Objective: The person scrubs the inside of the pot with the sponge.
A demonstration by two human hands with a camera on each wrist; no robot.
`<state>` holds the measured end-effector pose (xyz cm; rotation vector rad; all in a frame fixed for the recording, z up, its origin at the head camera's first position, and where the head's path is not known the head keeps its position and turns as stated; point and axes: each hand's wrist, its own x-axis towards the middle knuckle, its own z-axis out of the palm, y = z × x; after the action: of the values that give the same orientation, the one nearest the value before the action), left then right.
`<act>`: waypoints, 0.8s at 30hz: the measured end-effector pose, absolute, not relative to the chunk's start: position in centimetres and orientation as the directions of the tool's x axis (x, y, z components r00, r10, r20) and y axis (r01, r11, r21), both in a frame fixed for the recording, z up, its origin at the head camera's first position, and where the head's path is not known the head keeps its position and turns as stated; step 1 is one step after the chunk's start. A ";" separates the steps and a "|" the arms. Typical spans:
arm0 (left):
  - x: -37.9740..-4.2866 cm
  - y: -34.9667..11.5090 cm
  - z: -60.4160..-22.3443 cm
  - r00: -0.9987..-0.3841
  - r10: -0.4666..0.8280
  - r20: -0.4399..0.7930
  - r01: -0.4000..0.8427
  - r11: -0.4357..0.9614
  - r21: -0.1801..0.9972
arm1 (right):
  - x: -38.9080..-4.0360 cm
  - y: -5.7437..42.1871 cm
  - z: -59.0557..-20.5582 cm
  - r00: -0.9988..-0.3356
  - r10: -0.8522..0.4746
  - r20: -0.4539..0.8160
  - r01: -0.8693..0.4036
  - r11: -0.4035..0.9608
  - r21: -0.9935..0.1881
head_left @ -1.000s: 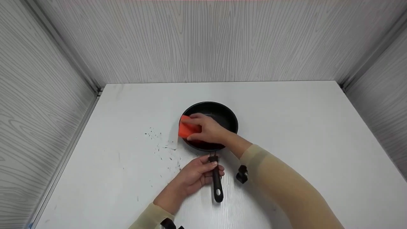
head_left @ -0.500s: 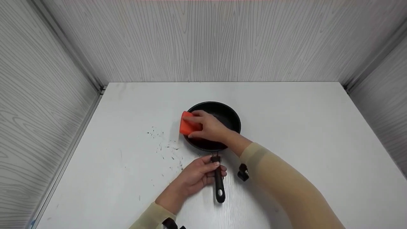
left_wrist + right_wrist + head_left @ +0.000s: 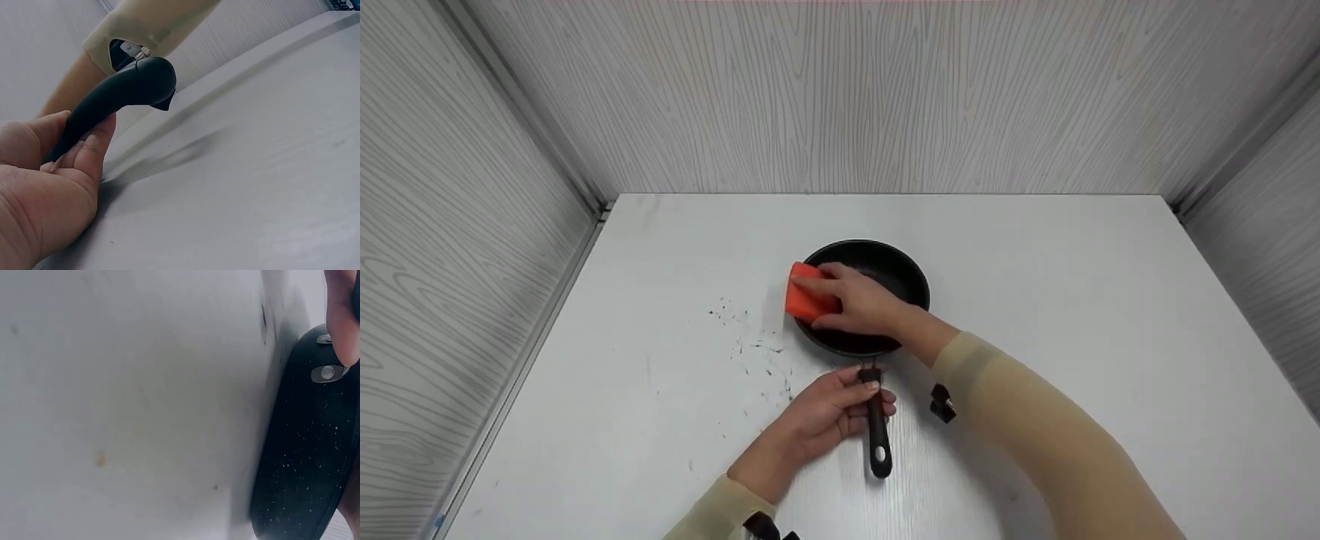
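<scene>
- Grip of the right hand (image 3: 861,301), as seen from the head, is clamped on a bright orange-red, squarish soft pad (image 3: 802,301), pinched between thumb and fingers; whether sponge or cloth cannot be told.
- By the pad, part of the left rim of a round black frying pan (image 3: 889,262) is covered, and the bowl is partly hidden beneath the hand.
- By the grip of the left hand (image 3: 829,412), the pan's slim black handle (image 3: 878,431) is held near the bowl, thumb laid over it and fingers beneath.
- The pan is placed near the middle of a white worktop (image 3: 1035,285); small dark flecks (image 3: 757,346) are scattered to its left.
- From the left wrist, the curved handle is seen gripped between thumb and fingers, its rounded end raised above the worktop; behind it, a black device (image 3: 119,54) is fitted at the cuff of a beige sleeve (image 3: 149,22).
- From the right wrist, the pan's dark outer wall is seen dotted with pale specks; silver-coloured metal fittings (image 3: 326,373) are seen near a fingertip (image 3: 345,346). The pad is hidden.
</scene>
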<state>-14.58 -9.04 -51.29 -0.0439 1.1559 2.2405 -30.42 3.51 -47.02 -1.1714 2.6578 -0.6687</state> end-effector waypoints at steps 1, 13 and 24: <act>-14.6 -9.0 -51.3 -0.814 0.502 -0.293 -0.529 -0.432 0.731 | -30.5 3.5 -47.0 -0.680 -0.733 0.034 -0.664 0.595 -0.452; -14.7 -9.1 -51.3 -0.815 0.505 -0.284 -0.524 -0.436 0.731 | -31.4 3.9 -46.4 -0.673 -0.738 0.050 -0.712 0.628 -0.313; -14.6 -9.1 -51.2 -0.815 0.508 -0.279 -0.525 -0.444 0.726 | -32.5 4.2 -46.1 -0.597 -0.796 0.103 -0.802 0.593 -0.063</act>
<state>-14.61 -9.11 -51.21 -0.0268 1.1418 2.2504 -32.55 4.15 -46.06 -1.4364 2.8608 -0.1648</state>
